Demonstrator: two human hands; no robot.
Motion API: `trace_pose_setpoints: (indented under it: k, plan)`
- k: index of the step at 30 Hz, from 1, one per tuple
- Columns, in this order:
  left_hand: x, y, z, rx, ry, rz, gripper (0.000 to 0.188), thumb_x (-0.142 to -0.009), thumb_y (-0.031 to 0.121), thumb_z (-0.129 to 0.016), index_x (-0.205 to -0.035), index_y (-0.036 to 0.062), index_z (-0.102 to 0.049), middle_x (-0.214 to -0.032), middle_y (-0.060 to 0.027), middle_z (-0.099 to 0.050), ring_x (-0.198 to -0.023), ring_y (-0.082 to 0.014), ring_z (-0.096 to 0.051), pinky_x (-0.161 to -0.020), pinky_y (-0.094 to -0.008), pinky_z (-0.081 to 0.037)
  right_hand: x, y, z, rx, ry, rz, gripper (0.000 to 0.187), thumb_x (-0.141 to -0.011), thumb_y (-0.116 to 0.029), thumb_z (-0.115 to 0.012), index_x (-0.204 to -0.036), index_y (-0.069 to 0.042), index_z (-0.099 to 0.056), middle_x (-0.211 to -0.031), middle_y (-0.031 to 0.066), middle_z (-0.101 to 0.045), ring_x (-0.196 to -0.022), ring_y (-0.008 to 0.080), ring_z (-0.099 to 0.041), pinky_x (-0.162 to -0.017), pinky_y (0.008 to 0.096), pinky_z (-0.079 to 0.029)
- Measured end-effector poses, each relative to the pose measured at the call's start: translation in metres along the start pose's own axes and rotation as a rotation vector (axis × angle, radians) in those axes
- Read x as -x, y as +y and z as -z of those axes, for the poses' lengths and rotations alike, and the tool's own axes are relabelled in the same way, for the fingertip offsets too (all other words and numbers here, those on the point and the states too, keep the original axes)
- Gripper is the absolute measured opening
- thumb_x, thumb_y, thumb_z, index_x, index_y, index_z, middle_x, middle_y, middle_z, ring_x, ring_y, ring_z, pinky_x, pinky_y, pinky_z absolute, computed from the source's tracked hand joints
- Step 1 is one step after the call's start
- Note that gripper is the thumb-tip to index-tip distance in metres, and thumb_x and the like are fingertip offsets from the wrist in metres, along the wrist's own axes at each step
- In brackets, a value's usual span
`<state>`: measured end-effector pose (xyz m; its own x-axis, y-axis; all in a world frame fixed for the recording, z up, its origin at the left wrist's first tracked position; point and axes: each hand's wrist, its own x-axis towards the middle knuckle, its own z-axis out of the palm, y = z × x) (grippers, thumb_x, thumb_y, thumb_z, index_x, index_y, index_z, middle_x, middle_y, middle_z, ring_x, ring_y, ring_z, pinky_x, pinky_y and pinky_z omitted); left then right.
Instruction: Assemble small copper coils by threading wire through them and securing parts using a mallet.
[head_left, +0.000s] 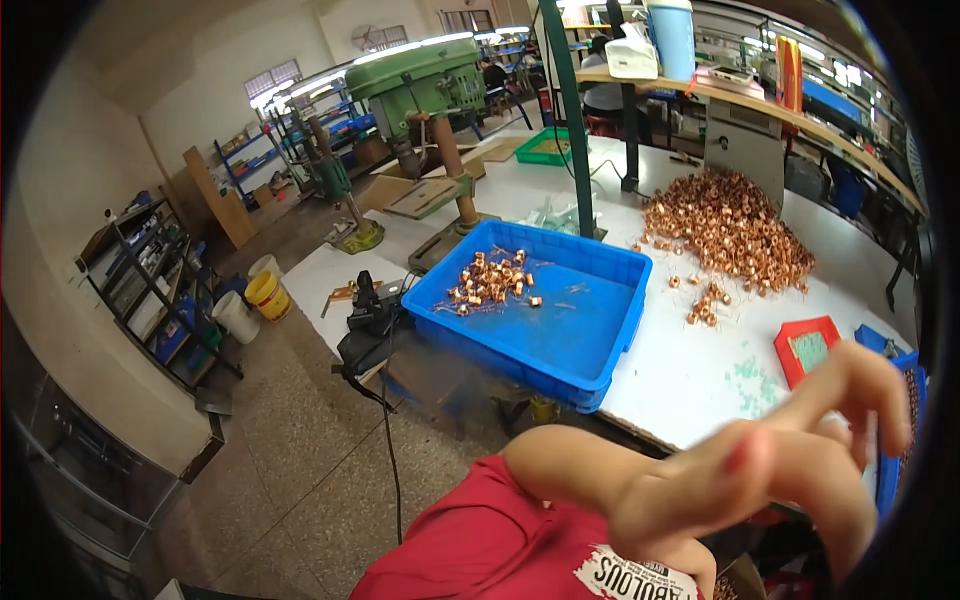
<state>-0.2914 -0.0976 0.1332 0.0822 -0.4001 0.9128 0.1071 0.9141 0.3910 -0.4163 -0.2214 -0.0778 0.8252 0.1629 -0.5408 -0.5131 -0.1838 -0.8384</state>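
Note:
My left hand (740,480) is raised close to the camera at the lower right, somewhat blurred. Its fingers are bent and stand apart, and nothing shows between them. A red patch is visible on one digit. Behind the fingers lie a red tray (784,345) with pale green bits and a blue bin (888,345), partly covered by the hand. My right hand cannot be made out; a strip of skin shows under the left hand. Left of the hand, a blue tray (590,385) holds a small heap of copper wire coils (490,280) in its far left corner.
A large pile of copper coils (735,225) covers the table's far right, near loose pale green bits (752,385). A green drill press (420,90), green post (572,130) and green tray (543,147) stand beyond the blue tray. Buckets (268,294) and a shelf rack (165,290) stand left.

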Motion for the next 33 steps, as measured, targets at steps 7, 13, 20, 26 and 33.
trace_pose_setpoints:
  k: [7, 13, 20, 26, 33]
  plan:
    - [0.039, -0.047, -0.031, -0.341, -0.353, 0.188, 0.041, -0.096, 0.030, -0.041, -0.118, -0.0013, -0.054, -0.115, -0.0181, -0.058, -0.097, -0.0310, -0.058, -0.083, -0.0319, -0.046, -0.009, 0.052, -0.008, 0.045, 0.040, 0.453, 0.019, -0.088, -0.008, -0.056, -0.104, -0.005, -0.066, -0.094, 0.0098, -0.066, -0.074, 0.0137, -0.059, -0.073, 0.0238, -0.047]
    - [0.140, -0.093, -0.025, -0.540, -0.933, 0.918, 0.035, -0.082, 0.029, -0.049, -0.092, 0.0000, -0.065, -0.089, -0.0250, -0.059, -0.080, -0.0421, -0.056, -0.068, -0.0481, -0.049, -0.015, 0.078, -0.014, 0.187, 0.065, 1.055, 0.022, -0.092, -0.014, -0.053, -0.108, -0.002, -0.062, -0.095, 0.0088, -0.063, -0.079, 0.0151, -0.055, -0.074, 0.0251, -0.045]
    - [0.184, -0.087, 0.016, -0.665, -0.684, 1.077, 0.031, -0.089, 0.026, -0.054, -0.105, -0.0005, -0.058, -0.102, -0.0190, -0.060, -0.088, -0.0359, -0.058, -0.078, -0.0415, -0.048, 0.048, 0.061, 0.028, 0.253, -0.044, 0.243, 0.028, -0.095, -0.019, -0.052, -0.113, 0.001, -0.057, -0.097, 0.0115, -0.061, -0.081, 0.0185, -0.056, -0.071, 0.0271, -0.046]
    - [0.182, -0.118, 0.045, -0.720, -0.132, 1.041, 0.031, -0.089, 0.020, -0.057, -0.111, -0.0015, -0.057, -0.110, -0.0162, -0.059, -0.096, -0.0313, -0.057, -0.086, -0.0364, -0.046, 0.084, 0.046, 0.045, 0.423, 0.017, 0.282, 0.034, -0.096, -0.023, -0.052, -0.125, -0.004, -0.053, -0.105, 0.0123, -0.058, -0.085, 0.0200, -0.058, -0.072, 0.0268, -0.048]
    - [0.237, -0.157, 0.109, -1.657, -0.001, 0.697, 0.041, -0.089, 0.025, -0.055, -0.119, -0.0030, -0.053, -0.123, -0.0217, -0.051, -0.113, -0.0375, -0.047, -0.099, -0.0464, -0.035, 0.067, 0.058, 0.054, 0.277, -0.071, 0.234, 0.036, -0.095, -0.018, -0.054, -0.127, -0.002, -0.051, -0.108, 0.0121, -0.057, -0.090, 0.0191, -0.059, -0.076, 0.0255, -0.048]
